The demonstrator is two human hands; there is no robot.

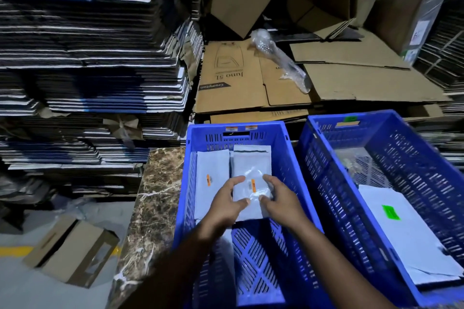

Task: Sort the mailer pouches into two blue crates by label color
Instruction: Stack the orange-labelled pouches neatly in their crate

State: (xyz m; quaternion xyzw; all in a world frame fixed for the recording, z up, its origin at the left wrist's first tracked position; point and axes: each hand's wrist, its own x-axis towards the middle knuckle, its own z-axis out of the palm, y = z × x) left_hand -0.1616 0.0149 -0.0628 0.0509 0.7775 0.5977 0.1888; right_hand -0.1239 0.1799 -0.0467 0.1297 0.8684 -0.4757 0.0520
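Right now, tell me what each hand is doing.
Left hand: holding the left edge of the orange-label pouch in the left crate.
Right hand: holding the same pouch's right edge.

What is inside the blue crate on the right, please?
In the right crate lies a grey pouch with a green label, and something in clear plastic sits at the far end. The near wall hides the pouch's lower edge.

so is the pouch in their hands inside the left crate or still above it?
Inside. The orange-label pouch sits below the left crate rim, beside another orange-label pouch; left hand and right hand grip it.
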